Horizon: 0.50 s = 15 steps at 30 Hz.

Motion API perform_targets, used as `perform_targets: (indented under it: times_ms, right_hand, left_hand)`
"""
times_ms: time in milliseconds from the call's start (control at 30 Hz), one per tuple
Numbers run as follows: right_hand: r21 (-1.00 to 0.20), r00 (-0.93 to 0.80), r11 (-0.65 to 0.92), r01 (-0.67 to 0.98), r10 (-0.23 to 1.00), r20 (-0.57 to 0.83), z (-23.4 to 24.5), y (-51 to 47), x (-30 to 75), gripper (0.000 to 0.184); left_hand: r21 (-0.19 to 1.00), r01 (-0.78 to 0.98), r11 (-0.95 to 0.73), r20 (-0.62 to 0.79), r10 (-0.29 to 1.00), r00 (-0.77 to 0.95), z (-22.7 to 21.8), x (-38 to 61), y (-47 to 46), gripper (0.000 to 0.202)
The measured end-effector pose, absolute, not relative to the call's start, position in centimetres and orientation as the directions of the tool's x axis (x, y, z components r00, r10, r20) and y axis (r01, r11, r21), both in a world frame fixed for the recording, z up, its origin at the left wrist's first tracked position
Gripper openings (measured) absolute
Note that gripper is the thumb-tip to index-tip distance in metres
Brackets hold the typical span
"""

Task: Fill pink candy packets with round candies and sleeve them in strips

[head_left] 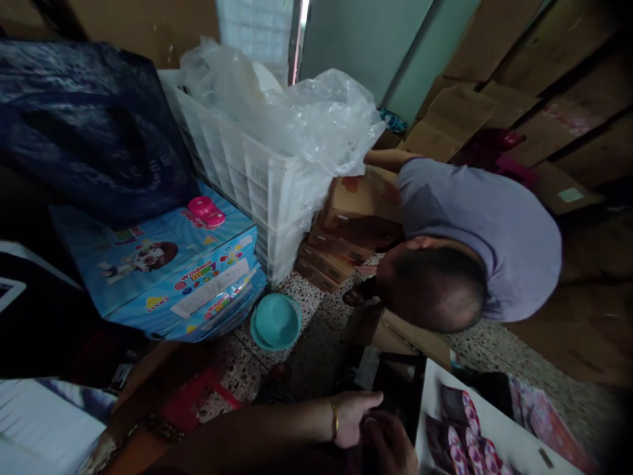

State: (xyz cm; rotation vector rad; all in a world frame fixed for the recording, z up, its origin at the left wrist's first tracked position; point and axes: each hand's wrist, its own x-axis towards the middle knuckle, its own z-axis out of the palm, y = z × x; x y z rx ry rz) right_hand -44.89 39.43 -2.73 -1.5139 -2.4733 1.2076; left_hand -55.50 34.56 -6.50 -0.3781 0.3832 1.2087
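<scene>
My left hand point(352, 414), with a gold bangle at the wrist, is at the bottom centre, its thumb pointing right. Against it is my right hand point(394, 443), its fingers bent toward the left palm. Both hands look closed around something small or dark that I cannot make out in the shadow. Just right of them is a white tabletop point(429, 389) with several dark packets point(457, 406) that have pink and white printing. A small dark piece point(545, 458) lies farther right on it.
A person point(475, 224) in a grey shirt bends over brown cartons point(366, 198) ahead. To the left are a white crate point(277, 171) with clear plastic, blue printed boxes point(163, 264) with a pink item point(206, 212), teal basins point(277, 321) and a red stool point(198, 396).
</scene>
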Motion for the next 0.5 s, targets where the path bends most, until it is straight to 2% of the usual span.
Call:
perform_targets:
  times_ms: [67, 133, 233, 333, 433, 500]
  right_hand:
    - [-0.618, -0.536, 0.224, 0.754, 0.753, -0.381, -2.6, 39.2, -44.6, 0.041]
    - [-0.592, -0.522, 0.248, 0.766, 0.779, -0.349, -2.9, 38.6, -43.8, 0.039]
    - [-0.544, -0.511, 0.342, 0.766, 0.838, -0.193, -3.5, 37.1, -42.0, 0.039]
    - [-0.533, -0.493, 0.375, 0.759, 0.865, -0.093, -3.9, 35.1, -39.0, 0.04]
    - [-0.52, -0.356, 0.253, 0.816, 0.928, -0.107, -4.4, 32.5, -34.1, 0.04]
    - [-0.497, -0.205, 0.114, 0.86, 0.97, -0.132, -4.8, 30.2, -29.9, 0.04]
  left_hand:
    - [-0.004, -0.951, 0.308, -0.481, 0.833, 0.272, -6.3, -55.1, 34.5, 0.02]
    - [0.081, -0.935, 0.346, -0.545, 0.801, 0.249, -6.1, -54.4, 34.3, 0.016]
    - [0.184, -0.88, 0.437, -0.599, 0.76, 0.252, -5.9, -52.8, 34.0, 0.019]
    - [0.199, -0.826, 0.528, -0.602, 0.731, 0.322, -5.6, -50.2, 33.5, 0.021]
    - [0.217, -0.739, 0.637, -0.61, 0.68, 0.407, -5.6, -46.2, 32.2, 0.018]
    - [0.314, -0.639, 0.702, -0.634, 0.656, 0.409, -6.0, -42.7, 30.5, 0.015]
